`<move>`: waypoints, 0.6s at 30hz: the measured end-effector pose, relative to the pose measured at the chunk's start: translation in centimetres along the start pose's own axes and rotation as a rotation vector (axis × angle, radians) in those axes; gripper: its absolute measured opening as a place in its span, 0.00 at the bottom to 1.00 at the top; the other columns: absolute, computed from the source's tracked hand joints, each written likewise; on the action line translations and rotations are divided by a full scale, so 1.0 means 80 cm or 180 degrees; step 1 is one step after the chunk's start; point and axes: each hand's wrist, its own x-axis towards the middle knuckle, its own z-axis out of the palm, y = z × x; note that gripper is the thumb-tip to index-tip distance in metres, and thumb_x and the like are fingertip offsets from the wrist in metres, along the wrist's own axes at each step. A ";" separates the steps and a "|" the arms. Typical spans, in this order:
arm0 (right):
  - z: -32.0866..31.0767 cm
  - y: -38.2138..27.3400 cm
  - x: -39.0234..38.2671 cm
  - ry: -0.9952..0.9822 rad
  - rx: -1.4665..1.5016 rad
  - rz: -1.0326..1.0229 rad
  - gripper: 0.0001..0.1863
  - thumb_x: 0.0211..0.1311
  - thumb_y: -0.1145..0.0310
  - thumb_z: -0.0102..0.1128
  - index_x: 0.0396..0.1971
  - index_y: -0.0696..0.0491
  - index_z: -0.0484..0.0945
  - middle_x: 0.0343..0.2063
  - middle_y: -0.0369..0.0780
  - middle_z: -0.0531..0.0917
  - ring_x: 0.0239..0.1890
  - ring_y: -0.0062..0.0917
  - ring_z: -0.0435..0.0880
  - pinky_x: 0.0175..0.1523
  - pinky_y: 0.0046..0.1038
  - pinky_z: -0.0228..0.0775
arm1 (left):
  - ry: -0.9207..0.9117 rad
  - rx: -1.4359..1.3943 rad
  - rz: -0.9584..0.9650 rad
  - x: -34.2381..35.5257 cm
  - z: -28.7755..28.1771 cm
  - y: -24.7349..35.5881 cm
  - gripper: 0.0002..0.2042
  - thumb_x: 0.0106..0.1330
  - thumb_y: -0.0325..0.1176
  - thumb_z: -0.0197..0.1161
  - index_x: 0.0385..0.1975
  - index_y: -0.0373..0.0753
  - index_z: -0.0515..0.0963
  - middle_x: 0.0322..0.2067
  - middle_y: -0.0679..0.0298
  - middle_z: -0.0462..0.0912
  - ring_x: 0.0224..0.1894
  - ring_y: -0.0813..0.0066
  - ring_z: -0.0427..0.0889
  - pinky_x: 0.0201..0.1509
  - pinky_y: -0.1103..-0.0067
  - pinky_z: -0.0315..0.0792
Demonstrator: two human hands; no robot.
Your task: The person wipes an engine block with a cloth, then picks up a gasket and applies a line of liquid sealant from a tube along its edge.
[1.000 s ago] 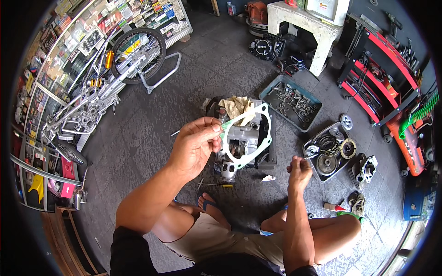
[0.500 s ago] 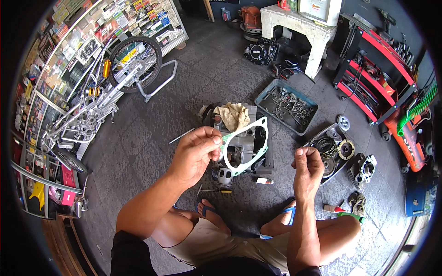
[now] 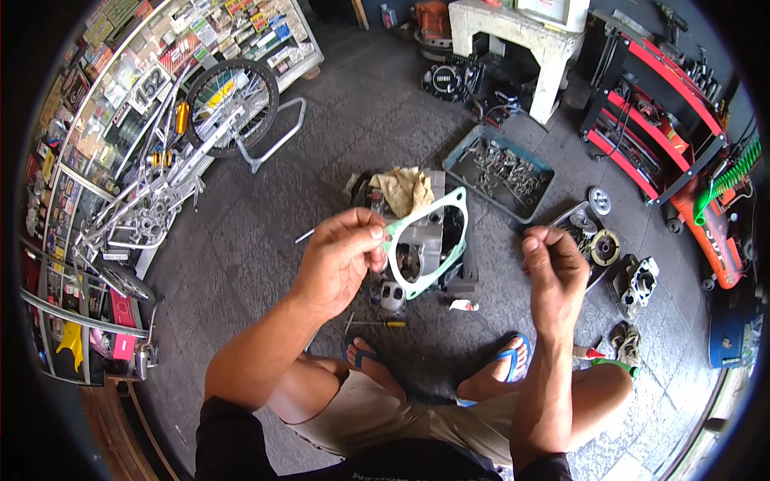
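My left hand (image 3: 341, 260) pinches a thin pale-green gasket (image 3: 423, 286) by its left edge. The gasket is a large ring with tabs at its corners, tilted upright. Behind it, on the floor, a grey engine block (image 3: 423, 233) shows partly through the ring. A crumpled beige cloth (image 3: 403, 191) lies on top of the block, and a piston (image 3: 392, 296) sits at its near left. To the right, my right hand (image 3: 555, 272) is raised apart from the gasket, thumb and fingertips pressed together. Whether anything is between them I cannot make out.
A tray of bolts (image 3: 505, 172) lies beyond the block. Right of it are an engine cover (image 3: 577, 228), a metal casting (image 3: 638, 284) and a red tool cart (image 3: 654, 120). A screwdriver (image 3: 393, 324) and a small tube (image 3: 463, 305) lie near my feet. A motorcycle frame (image 3: 172, 144) stands left.
My right hand has moved up and to the right, away from the gasket. My left hand keeps its pinch, with the gasket raised slightly in view. The whole view has shifted a little.
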 end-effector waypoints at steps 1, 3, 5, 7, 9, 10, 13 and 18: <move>-0.004 0.005 0.002 0.0092 -0.0046 0.0001 0.05 0.63 0.73 0.63 0.36 0.58 0.80 0.27 0.30 0.79 0.26 0.11 0.70 0.32 0.15 0.63 | 0.0016 0.0009 0.0018 0.000 0.001 0.001 0.04 0.64 0.27 0.58 0.34 0.33 0.76 0.28 0.64 0.77 0.26 0.80 0.74 0.33 0.80 0.67; -0.010 0.006 -0.001 0.0272 -0.0087 -0.0021 0.06 0.63 0.71 0.63 0.36 0.57 0.80 0.26 0.30 0.79 0.25 0.11 0.70 0.30 0.16 0.63 | 0.0099 0.0027 0.0063 -0.002 -0.002 0.003 0.04 0.64 0.27 0.58 0.34 0.33 0.76 0.27 0.64 0.77 0.26 0.80 0.74 0.32 0.81 0.67; -0.023 0.011 -0.003 0.0327 -0.0123 -0.0115 0.07 0.63 0.70 0.63 0.36 0.57 0.80 0.27 0.31 0.80 0.24 0.11 0.71 0.30 0.16 0.63 | 0.0247 0.0033 0.0030 -0.009 -0.001 0.009 0.04 0.64 0.28 0.58 0.33 0.33 0.76 0.26 0.64 0.77 0.26 0.80 0.74 0.32 0.81 0.67; -0.027 0.015 -0.007 0.0417 -0.0114 -0.0064 0.07 0.63 0.70 0.63 0.37 0.57 0.80 0.27 0.32 0.80 0.23 0.11 0.71 0.29 0.15 0.62 | 0.0308 0.0215 0.0224 -0.014 -0.002 0.013 0.05 0.64 0.28 0.59 0.33 0.34 0.75 0.26 0.64 0.77 0.26 0.80 0.75 0.32 0.80 0.68; -0.026 0.022 -0.010 0.0310 -0.0073 0.0015 0.07 0.63 0.70 0.63 0.37 0.57 0.80 0.27 0.32 0.80 0.24 0.11 0.71 0.30 0.15 0.62 | 0.0431 0.0264 0.0273 -0.021 -0.007 0.014 0.05 0.64 0.28 0.60 0.33 0.34 0.75 0.25 0.64 0.77 0.26 0.80 0.75 0.32 0.81 0.69; -0.020 0.022 -0.011 0.0271 -0.0073 0.0035 0.07 0.63 0.70 0.63 0.37 0.57 0.80 0.27 0.32 0.80 0.24 0.11 0.71 0.30 0.15 0.62 | 0.0509 0.0328 0.0338 -0.025 -0.010 0.015 0.05 0.64 0.29 0.60 0.33 0.33 0.76 0.25 0.63 0.78 0.26 0.80 0.76 0.32 0.81 0.69; 0.009 0.009 -0.014 0.0066 -0.0291 -0.0009 0.06 0.62 0.74 0.64 0.37 0.58 0.80 0.27 0.31 0.79 0.27 0.11 0.71 0.32 0.14 0.62 | 0.0814 0.0537 0.0459 -0.030 -0.018 0.018 0.05 0.65 0.30 0.58 0.33 0.35 0.75 0.23 0.63 0.78 0.25 0.78 0.76 0.32 0.80 0.70; 0.079 -0.029 -0.007 -0.0713 -0.0466 -0.0656 0.04 0.59 0.79 0.64 0.34 0.60 0.79 0.27 0.33 0.80 0.30 0.12 0.73 0.35 0.16 0.65 | 0.1188 0.0648 0.0584 -0.037 -0.024 0.022 0.06 0.65 0.32 0.60 0.33 0.37 0.77 0.25 0.66 0.79 0.28 0.80 0.76 0.34 0.81 0.68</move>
